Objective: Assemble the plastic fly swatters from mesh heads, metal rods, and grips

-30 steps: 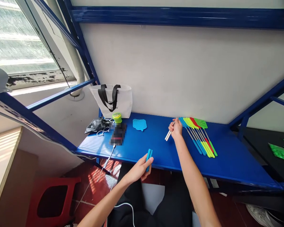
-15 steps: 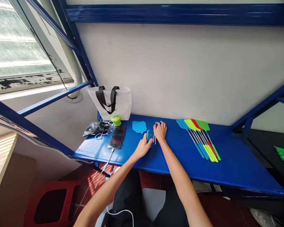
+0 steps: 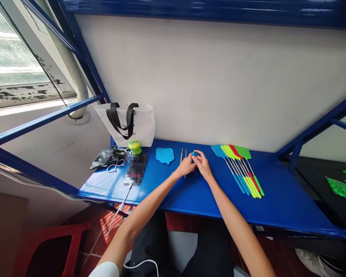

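Both of my hands meet over the middle of the blue table. My left hand [image 3: 187,167] is closed around a blue fly swatter handle [image 3: 194,153], mostly hidden by fingers. My right hand [image 3: 202,164] pinches the same handle from the other side. Two thin metal rods [image 3: 182,155] lie beside and partly behind my left hand. A loose blue swatter head [image 3: 165,155] rests flat to the left of them. On the right, several whole fly swatters [image 3: 238,171] with blue, yellow, red and green parts lie fanned in a row.
The blue table [image 3: 282,192] has a white bag [image 3: 144,125] at its back left. Near it are a green tub [image 3: 135,147], a black plastic bag [image 3: 103,157], scissors [image 3: 112,168] and a blurred dark device with a white cable [image 3: 121,204]. Blue frame bars surround the table.
My right hand has left the metal rods and joined my left hand at the blue handle. My left hand has moved right and slightly up with it. The view has shifted somewhat.
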Tool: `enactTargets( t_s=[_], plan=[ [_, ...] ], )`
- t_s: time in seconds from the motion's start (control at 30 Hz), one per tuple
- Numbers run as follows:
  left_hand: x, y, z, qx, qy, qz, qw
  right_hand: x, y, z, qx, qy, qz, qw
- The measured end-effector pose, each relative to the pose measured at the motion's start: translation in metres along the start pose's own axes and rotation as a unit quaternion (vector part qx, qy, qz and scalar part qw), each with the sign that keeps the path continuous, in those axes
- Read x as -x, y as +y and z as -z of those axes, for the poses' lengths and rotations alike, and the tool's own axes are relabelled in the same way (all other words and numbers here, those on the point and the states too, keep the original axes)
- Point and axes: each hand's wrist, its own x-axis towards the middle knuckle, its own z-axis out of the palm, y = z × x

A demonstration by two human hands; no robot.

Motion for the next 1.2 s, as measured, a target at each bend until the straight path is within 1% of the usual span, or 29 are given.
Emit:
enactTargets(
  t_s=[0.07, 0.13, 0.17, 0.2, 0.23, 0.27, 0.33, 0.37, 0.43, 0.5, 0.57, 0.67, 0.73, 0.77, 0.83, 0.9, 1.0, 1.1, 1.2],
  plan=[
    [-0.004, 0.005, -0.001, -0.005, -0.035, 0.005, 0.999, 0.003, -0.003, 0.001, -0.026, 0.011, -0.019, 0.999],
    [-0.004, 0.008, 0.002, -0.018, -0.07, 0.016, 0.997, 0.002, -0.007, 0.003, -0.037, 0.029, -0.041, 0.998],
    [-0.003, 0.009, 0.006, -0.03, -0.077, 0.016, 0.996, 0.001, -0.009, 0.006, -0.033, 0.037, -0.052, 0.997],
    [-0.001, 0.009, 0.011, -0.045, -0.072, 0.008, 0.996, -0.001, -0.01, 0.009, -0.02, 0.043, -0.057, 0.997],
    [0.002, 0.009, 0.017, -0.065, -0.052, -0.005, 0.997, -0.002, -0.012, 0.013, 0.006, 0.05, -0.056, 0.997],
    [0.005, 0.008, 0.023, -0.087, -0.019, -0.019, 0.996, -0.003, -0.013, 0.017, 0.045, 0.056, -0.049, 0.996],
    [0.012, 0.004, 0.036, -0.137, 0.06, -0.037, 0.988, -0.005, -0.013, 0.024, 0.154, 0.067, -0.026, 0.985],
    [0.015, 0.001, 0.042, -0.163, 0.096, -0.036, 0.981, -0.005, -0.013, 0.027, 0.218, 0.07, -0.017, 0.973],
    [0.02, -0.008, 0.052, -0.211, 0.15, -0.024, 0.966, -0.005, -0.011, 0.03, 0.335, 0.068, -0.003, 0.94],
    [0.023, -0.019, 0.058, -0.243, 0.179, -0.014, 0.953, -0.004, -0.01, 0.034, 0.42, 0.069, 0.007, 0.905],
    [0.025, -0.029, 0.062, -0.265, 0.184, -0.011, 0.946, -0.004, -0.011, 0.044, 0.477, 0.097, 0.014, 0.873],
    [0.026, -0.04, 0.064, -0.304, 0.175, -0.016, 0.936, 0.0, -0.013, 0.071, 0.559, 0.174, -0.007, 0.811],
    [0.026, -0.042, 0.064, -0.332, 0.17, -0.026, 0.927, 0.005, -0.013, 0.094, 0.609, 0.205, -0.055, 0.764],
    [0.026, -0.042, 0.064, -0.343, 0.166, -0.032, 0.924, 0.007, -0.013, 0.104, 0.626, 0.212, -0.087, 0.745],
    [0.025, -0.041, 0.063, -0.357, 0.153, -0.043, 0.92, 0.012, -0.01, 0.118, 0.642, 0.217, -0.146, 0.72],
    [0.024, -0.041, 0.061, -0.359, 0.143, -0.049, 0.921, 0.014, -0.005, 0.123, 0.648, 0.215, -0.167, 0.711],
    [0.024, -0.041, 0.056, -0.353, 0.125, -0.06, 0.925, 0.014, 0.0, 0.121, 0.655, 0.201, -0.139, 0.715],
    [0.024, -0.042, 0.049, -0.35, 0.102, -0.077, 0.928, 0.013, 0.002, 0.114, 0.663, 0.161, -0.107, 0.723],
    [0.023, -0.044, 0.043, -0.348, 0.084, -0.089, 0.929, 0.012, 0.003, 0.102, 0.668, 0.12, -0.084, 0.73]
  ],
)
